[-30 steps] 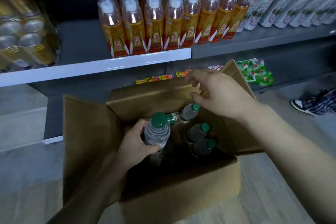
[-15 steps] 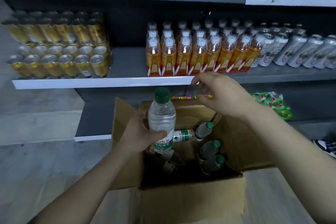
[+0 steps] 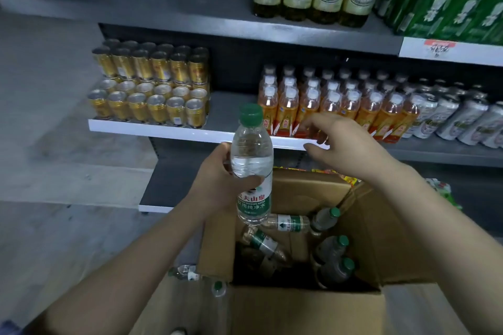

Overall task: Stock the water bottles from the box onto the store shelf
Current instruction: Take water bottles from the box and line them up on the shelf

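Water bottle (image 3: 251, 163) before grey shelf (image 3: 234, 106)

There is a single view, from a wide-angle camera worn on the person's head. It looks forward and down, close over an open brown cardboard box (image 3: 307, 310) that fills the lower middle and lower right of the frame. Both forearms reach in from the bottom edge toward the centre, so the hands sit near the lens. The grey metal store shelf with a white front edge (image 3: 152, 130) crosses the middle of the frame, farther off, and a higher shelf runs along the top. Straight lines bow toward the edges. No second view exists to share any part.
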Tool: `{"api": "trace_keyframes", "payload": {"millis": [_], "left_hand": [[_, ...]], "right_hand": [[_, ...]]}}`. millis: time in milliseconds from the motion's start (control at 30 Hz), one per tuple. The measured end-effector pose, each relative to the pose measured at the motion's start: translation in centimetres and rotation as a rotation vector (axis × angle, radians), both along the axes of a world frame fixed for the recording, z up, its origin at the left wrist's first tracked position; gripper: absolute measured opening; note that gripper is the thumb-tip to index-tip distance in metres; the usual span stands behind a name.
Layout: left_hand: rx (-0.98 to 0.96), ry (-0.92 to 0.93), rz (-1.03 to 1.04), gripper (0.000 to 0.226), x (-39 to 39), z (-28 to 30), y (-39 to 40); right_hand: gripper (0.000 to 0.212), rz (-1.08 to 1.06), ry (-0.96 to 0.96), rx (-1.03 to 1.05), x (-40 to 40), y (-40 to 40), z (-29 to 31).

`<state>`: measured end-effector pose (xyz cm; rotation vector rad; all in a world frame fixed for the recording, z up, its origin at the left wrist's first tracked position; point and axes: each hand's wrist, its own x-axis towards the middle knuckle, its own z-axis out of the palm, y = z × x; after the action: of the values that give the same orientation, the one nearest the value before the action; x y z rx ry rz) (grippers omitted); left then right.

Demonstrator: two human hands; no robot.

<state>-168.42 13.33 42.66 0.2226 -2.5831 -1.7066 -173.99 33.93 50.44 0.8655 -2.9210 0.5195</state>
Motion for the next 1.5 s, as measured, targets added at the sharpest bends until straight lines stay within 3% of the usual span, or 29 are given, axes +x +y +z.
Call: {"api": "trace_keyframes", "payload": {"millis": [467,633,833,1500], "left_hand": [[0.078,0.106,0.075,0.039,-1.1,6.4,-12.9],[0.075,0.115,0.071,0.051,-1.9,8.1,-18.1],[0.08,0.151,0.073,0.041,-2.8,9.4,-22.9],[0.115,0.287,0.138,0.035,-13.3,15.6,-28.3]], "right_hand": [[0.027,-0.02,0.031,-0.067,-1.3,-12.1,2.9],[0.023,-0.061,0.05,-0.107,-2.0,-16.8,3.4],[0.026,-0.074,0.088,-0.093,-2.8,-21.2,3.7],[0.024,-0.063,0.176,-0.12,-13.2,-27.4,8.8]]}}
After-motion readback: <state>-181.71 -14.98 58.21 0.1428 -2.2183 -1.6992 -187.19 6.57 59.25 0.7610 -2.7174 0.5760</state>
